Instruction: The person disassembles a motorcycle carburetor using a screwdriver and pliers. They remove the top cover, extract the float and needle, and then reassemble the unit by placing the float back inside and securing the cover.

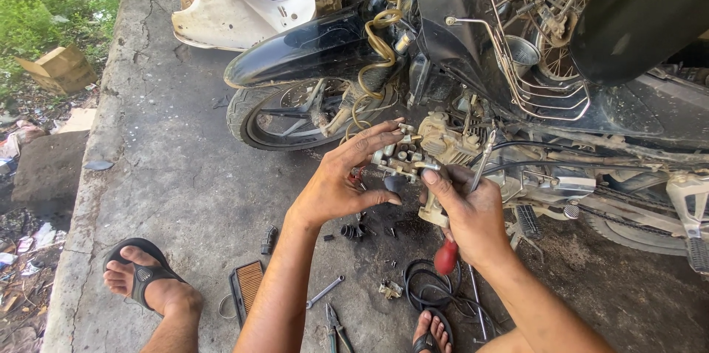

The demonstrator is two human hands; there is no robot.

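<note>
I hold a grimy metal carburetor (425, 150) in front of a black motorbike (458, 50). My left hand (347, 176) grips its left side, fingers spread over the top and thumb underneath. My right hand (465, 213) supports the lower right part and also holds a screwdriver with a red handle (445, 257), whose metal shaft (484, 161) sticks up beside the carburetor. Black cables run from the bike to the carburetor area.
On the concrete floor lie an air filter (247, 284), a wrench (325, 291), pliers (336, 327), a coiled black cable (428, 286) and small parts. My sandalled feet (148, 279) rest at the bottom. A white fairing (236, 9) and a cardboard box (59, 66) lie beyond.
</note>
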